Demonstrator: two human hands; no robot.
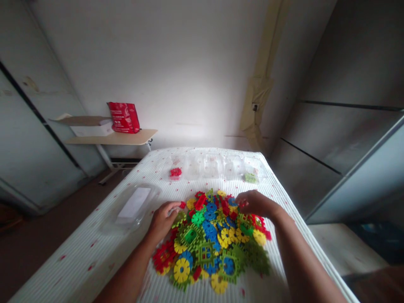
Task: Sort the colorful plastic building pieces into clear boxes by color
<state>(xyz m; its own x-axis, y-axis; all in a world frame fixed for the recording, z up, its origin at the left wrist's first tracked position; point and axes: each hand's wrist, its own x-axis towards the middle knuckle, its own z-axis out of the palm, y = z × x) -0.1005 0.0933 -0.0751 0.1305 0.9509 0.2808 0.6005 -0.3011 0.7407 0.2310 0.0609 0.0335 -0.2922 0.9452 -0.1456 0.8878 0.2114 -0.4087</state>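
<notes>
A heap of plastic interlocking building pieces (206,229) lies on the bed in front of me, in red, yellow, blue and green. Some are notched discs like the yellow one (182,270); others are toothed squares like the green one (205,252). At the heap's left edge is my left hand (164,216), its bent fingers closed at a small red building piece (182,205). My right hand (251,202) reaches over the far right of the heap. Its fingers curl down beside blue and red pieces, and whatever they grip is hidden.
Clear plastic containers (213,166) stand in a row at the back, with red pieces (175,173) at left and light green pieces (251,178) at right. A clear plastic lid (150,201) with white paper lies left. Beyond, a side table (126,138) bears a red bag (124,118).
</notes>
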